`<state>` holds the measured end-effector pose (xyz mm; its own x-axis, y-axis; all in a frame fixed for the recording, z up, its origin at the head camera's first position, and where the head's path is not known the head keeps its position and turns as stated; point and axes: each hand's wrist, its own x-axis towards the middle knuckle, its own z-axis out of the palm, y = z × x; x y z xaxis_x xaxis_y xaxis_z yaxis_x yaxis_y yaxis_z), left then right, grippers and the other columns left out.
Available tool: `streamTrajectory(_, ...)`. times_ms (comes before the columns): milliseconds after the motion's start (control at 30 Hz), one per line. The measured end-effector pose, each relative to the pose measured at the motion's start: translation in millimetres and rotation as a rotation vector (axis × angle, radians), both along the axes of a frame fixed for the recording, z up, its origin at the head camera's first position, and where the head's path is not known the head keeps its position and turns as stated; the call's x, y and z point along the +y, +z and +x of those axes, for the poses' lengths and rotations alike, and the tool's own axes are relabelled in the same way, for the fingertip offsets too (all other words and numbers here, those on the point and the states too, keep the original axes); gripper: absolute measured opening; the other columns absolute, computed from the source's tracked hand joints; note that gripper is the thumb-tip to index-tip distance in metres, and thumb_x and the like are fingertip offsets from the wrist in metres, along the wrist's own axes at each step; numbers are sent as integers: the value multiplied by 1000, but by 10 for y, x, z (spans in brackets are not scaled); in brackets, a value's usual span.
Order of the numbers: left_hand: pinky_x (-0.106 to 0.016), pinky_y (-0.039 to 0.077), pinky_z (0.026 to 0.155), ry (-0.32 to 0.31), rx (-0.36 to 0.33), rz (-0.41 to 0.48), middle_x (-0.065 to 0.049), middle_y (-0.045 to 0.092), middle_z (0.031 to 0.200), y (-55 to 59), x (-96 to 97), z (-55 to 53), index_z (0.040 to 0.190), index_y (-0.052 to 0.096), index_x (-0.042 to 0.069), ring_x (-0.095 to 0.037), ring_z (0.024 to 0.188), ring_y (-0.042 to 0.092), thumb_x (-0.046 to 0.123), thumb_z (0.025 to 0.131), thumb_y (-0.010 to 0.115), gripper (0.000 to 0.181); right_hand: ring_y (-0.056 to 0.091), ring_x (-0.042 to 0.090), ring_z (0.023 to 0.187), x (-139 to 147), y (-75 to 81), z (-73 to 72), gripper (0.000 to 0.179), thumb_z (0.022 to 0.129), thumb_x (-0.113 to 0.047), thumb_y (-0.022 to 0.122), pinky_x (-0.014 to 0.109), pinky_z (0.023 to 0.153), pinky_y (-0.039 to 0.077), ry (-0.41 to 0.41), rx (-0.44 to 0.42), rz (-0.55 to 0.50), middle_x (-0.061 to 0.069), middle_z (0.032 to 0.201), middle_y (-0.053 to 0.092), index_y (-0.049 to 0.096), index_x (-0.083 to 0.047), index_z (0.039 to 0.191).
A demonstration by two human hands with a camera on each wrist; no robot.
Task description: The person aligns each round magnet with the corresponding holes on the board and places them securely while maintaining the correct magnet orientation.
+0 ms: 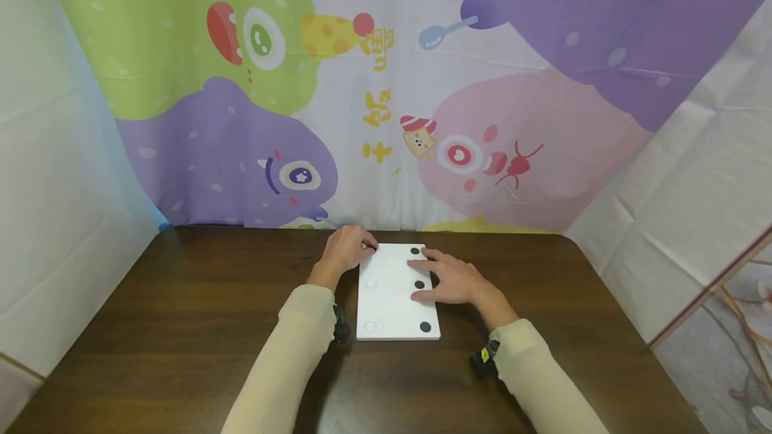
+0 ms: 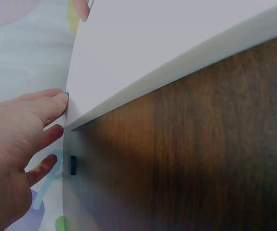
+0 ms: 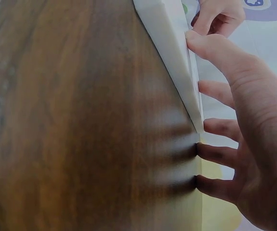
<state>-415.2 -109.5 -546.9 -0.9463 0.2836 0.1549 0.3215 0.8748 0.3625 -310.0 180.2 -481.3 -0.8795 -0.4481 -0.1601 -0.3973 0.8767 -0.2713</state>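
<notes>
A white rectangular board lies flat on the brown table. Black round pads line its right side, and two pale circles mark the left. At the far left corner, my left hand pinches a small dark disc between thumb and index finger, against the board's top. The disc shows only as a thin dark sliver in the left wrist view. Across the right edge my right hand is spread, thumb and some fingertips on the board; in the right wrist view its lower fingers reach the tabletop.
Another small dark disc lies on the wooden table, left of my left hand. A curtain with cartoon monsters hangs behind the table's far edge. White cloth hangs at both sides.
</notes>
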Motion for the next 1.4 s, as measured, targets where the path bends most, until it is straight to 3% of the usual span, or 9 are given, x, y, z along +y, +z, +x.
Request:
streamTrajectory(300,-45,66,95,-9,2,-27,11,86,121,-3,10,-7,112,91,37,-19,111,80,32,104,82,13,42,44,168,-8,11,14,87,94,-73,76,84,122,41,-2,1,-7,10,186,36,53,-35,169)
streamTrajectory(500,-45,65,92,-9,1,3,8,86,120,-1,7,-1,109,92,36,-19,107,79,31,101,84,12,43,45,168,-5,14,17,87,94,-72,77,83,122,42,-5,-2,-8,11,186,36,54,-34,169)
streamTrajectory(533,-44,65,93,-11,7,2,7,86,121,65,9,74,110,92,34,-20,108,79,30,102,83,12,43,45,168,-4,15,16,87,95,-72,77,83,122,42,-4,-1,-7,11,186,36,54,-34,169)
streamTrajectory(600,-43,64,93,-10,1,12,7,86,121,70,4,77,109,92,35,-19,107,79,30,101,84,12,43,45,167,-3,16,14,86,95,-72,77,82,121,43,-1,2,-3,11,186,36,54,-34,169)
streamTrajectory(733,-42,64,96,-2,-17,-16,8,85,124,63,1,58,111,92,36,-18,110,78,31,103,82,13,43,45,167,-5,19,13,86,95,-72,76,82,121,44,5,5,0,11,186,36,54,-34,169)
streamTrajectory(767,-43,65,95,0,-26,-19,9,85,123,-7,-4,-23,110,92,38,-17,108,78,32,102,82,13,43,45,167,-6,19,13,87,95,-72,76,82,121,44,7,5,0,11,186,36,53,-34,169)
streamTrajectory(867,-44,65,95,-6,-21,-42,9,84,123,-25,-6,-41,111,91,37,-18,109,78,34,103,82,13,43,45,167,-4,16,17,87,95,-72,76,83,121,44,7,6,2,11,186,36,53,-34,169)
streamTrajectory(1233,-45,64,94,-8,-34,23,6,85,122,82,6,65,108,92,35,-20,109,78,29,102,83,12,44,45,167,5,10,10,86,96,-73,75,83,121,43,15,5,0,11,186,35,53,-35,170)
streamTrajectory(1400,-44,64,93,-12,-4,20,6,85,119,61,9,61,105,92,35,-20,107,78,28,100,84,12,44,45,167,6,12,5,85,96,-73,75,81,120,45,20,8,4,11,186,36,53,-35,169)
